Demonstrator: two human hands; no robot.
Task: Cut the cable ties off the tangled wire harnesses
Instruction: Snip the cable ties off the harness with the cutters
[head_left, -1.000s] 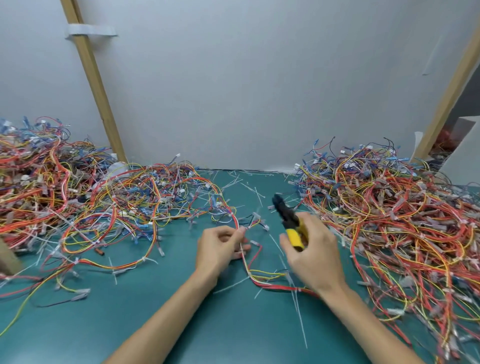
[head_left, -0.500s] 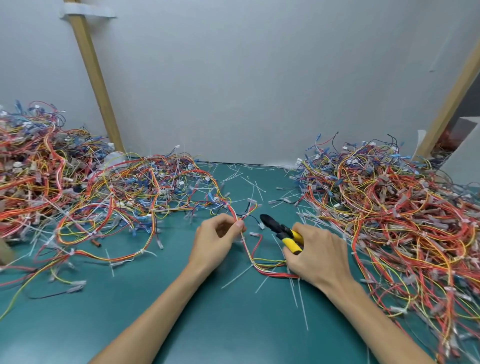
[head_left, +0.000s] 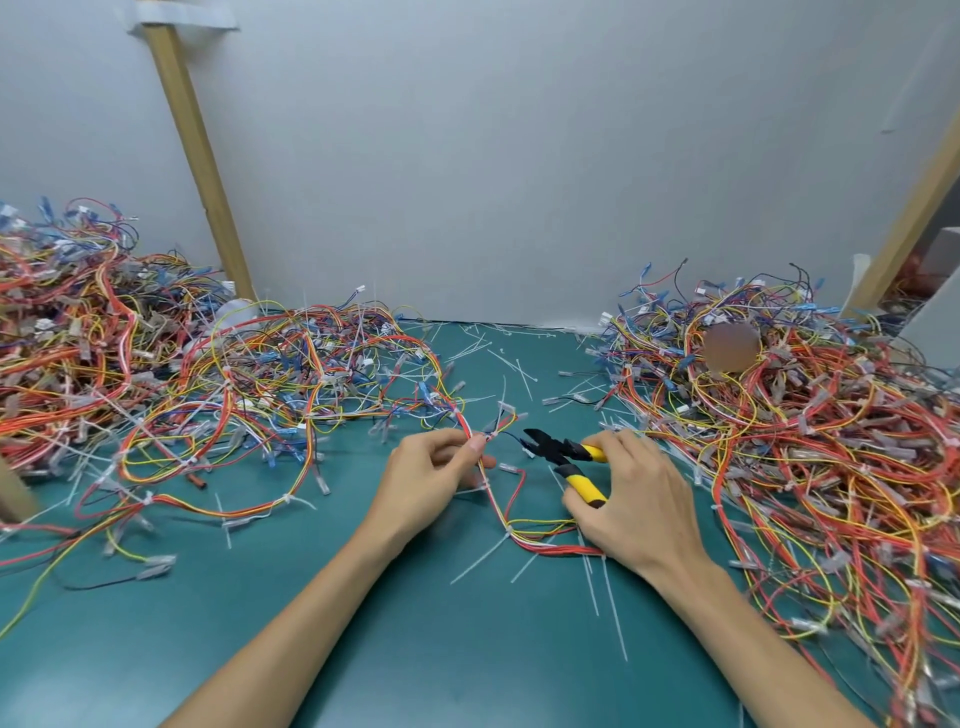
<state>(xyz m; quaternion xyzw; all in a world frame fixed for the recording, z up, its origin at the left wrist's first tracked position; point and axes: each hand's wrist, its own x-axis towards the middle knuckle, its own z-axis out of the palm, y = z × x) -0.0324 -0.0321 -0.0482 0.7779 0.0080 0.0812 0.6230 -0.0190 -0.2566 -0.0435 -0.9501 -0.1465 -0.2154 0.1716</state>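
While my left hand (head_left: 431, 478) pinches the harness (head_left: 493, 499) right at its cable tie (head_left: 491, 435), my right hand (head_left: 639, 504) grips the yellow cutters (head_left: 550, 447), jaws parted just right of those fingertips (head_left: 477, 446). Head view worry: the tie hugs the wires, so a sloppy bite could nick insulation or skin.

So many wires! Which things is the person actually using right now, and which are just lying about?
In use: left hand pinching the wire bundle; right hand gripping the cutters.
Lying about: left wire heap; right wire heap; cut ties on the table; wooden post.
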